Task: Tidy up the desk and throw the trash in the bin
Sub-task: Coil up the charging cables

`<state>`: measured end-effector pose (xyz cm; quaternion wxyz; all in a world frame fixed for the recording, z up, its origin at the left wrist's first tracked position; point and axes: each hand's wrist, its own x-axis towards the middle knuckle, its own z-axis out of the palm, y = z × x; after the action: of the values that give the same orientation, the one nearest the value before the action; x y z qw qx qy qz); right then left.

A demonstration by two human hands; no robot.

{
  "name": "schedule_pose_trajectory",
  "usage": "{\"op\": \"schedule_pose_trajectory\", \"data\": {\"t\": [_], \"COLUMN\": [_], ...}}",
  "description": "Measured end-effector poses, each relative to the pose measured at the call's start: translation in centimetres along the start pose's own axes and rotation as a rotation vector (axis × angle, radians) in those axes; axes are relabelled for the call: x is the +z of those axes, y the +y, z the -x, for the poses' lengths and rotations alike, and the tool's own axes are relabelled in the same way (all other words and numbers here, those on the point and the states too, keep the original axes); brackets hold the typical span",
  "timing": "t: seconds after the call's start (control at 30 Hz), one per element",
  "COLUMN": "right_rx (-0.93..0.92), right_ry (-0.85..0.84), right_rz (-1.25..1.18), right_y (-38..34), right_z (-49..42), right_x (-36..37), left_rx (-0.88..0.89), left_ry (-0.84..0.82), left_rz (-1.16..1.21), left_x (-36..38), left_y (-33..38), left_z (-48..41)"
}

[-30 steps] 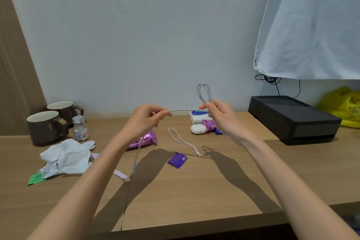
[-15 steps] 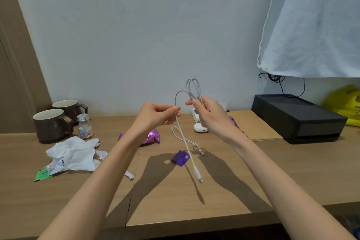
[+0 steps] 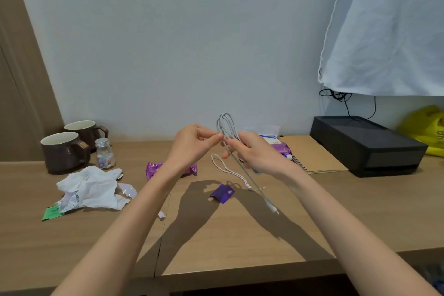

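Observation:
Above the middle of the wooden desk I hold a grey charging cable folded into loops. My right hand grips the bundle, and the loops stick up above my fingers. My left hand pinches the cable right beside the loops. The cable's free end hangs down to the right, its plug just over the desk. On the desk lie a crumpled white tissue, a green paper scrap, a purple snack bag, a small purple wrapper and a white cord loop.
Two brown mugs and a small glass jar stand at the back left. A brown spiral notebook, a black box and a yellow plastic bag sit at the back right. A white cloth hangs above.
My left hand has moved right, up to the loops in my right hand, folding more cable into the bundle. The hanging free end has grown shorter and swung to the right.

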<state>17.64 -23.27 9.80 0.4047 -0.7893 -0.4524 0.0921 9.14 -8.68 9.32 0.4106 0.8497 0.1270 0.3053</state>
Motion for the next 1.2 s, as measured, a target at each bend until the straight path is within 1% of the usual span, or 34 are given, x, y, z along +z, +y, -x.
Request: {"op": "schedule_pose_trajectory", "data": {"t": [0.07,0.17,0.23,0.3,0.33,0.37,0.43,0.5,0.53,0.6,0.67,0.8,0.87,0.93,1.0,1.07,1.13,1.2], "right_rx": [0.000,0.003,0.029,0.053,0.054,0.051,0.044,0.031,0.014,-0.034,-0.061,-0.083,-0.079,-0.061,-0.038,-0.012,0.025,0.053], "right_ry": [-0.008,0.009,0.048,0.096,0.123,0.152,0.219,0.272,0.283,0.290,0.296,0.280,0.277,0.294,0.303,0.297,0.305,0.306], "right_rz": [-0.002,-0.058,-0.138,-0.276,-0.357,-0.438,-0.586,-0.672,-0.707,-0.768,-0.786,-0.828,-0.886,-1.006,-1.177,-1.301,-1.288,-1.131], "right_y": [-0.3,-0.3,-0.1,0.1,0.2,0.3,0.4,0.6,0.8,1.0,1.1,1.4,1.5,1.6,1.7,1.8,1.8,2.0], "right_z": [0.1,0.0,-0.1,-0.3,-0.4,-0.6,-1.0,-1.4,-1.6,-2.0,-2.3,-2.3,-2.2,-2.1,-2.0,-2.0,-1.9,-1.7], "right_x": [0.0,0.1,-0.1,-0.3,-0.4,-0.6,-0.9,-1.1,-1.1,-1.1,-1.0,-1.3,-1.6,-2.1,-2.4,-2.4,-2.4,-2.5], "left_rx": [0.051,0.082,0.078,0.046,0.016,-0.021,-0.118,-0.236,-0.264,-0.238,-0.180,-0.206,-0.235,-0.254,-0.241,-0.190,-0.170,-0.144], "left_ry": [0.017,0.014,0.009,0.021,0.002,-0.053,-0.240,-0.420,-0.480,-0.558,-0.593,-0.613,-0.573,-0.510,-0.453,-0.420,-0.438,-0.459], "left_rz": [-0.119,-0.178,-0.167,-0.150,-0.148,-0.136,-0.041,0.096,0.129,0.121,0.121,0.327,0.432,0.467,0.448,0.385,0.299,0.203], "left_x": [0.1,0.0,-0.2,-0.3,-0.4,-0.3,0.0,0.6,1.1,2.2,3.1,3.8,3.6,3.2,2.6,2.0,1.5,1.1], "left_y": [0.0,-0.3,-0.2,0.0,0.1,0.1,0.2,0.7,1.0,1.5,1.9,2.0,1.6,1.0,0.4,-0.1,-0.4,-0.7], "left_z": [-0.2,-0.4,-0.2,0.2,0.4,0.7,1.4,2.3,2.7,3.2,3.7,3.9,3.8,3.7,3.4,3.2,3.1,3.0]}}
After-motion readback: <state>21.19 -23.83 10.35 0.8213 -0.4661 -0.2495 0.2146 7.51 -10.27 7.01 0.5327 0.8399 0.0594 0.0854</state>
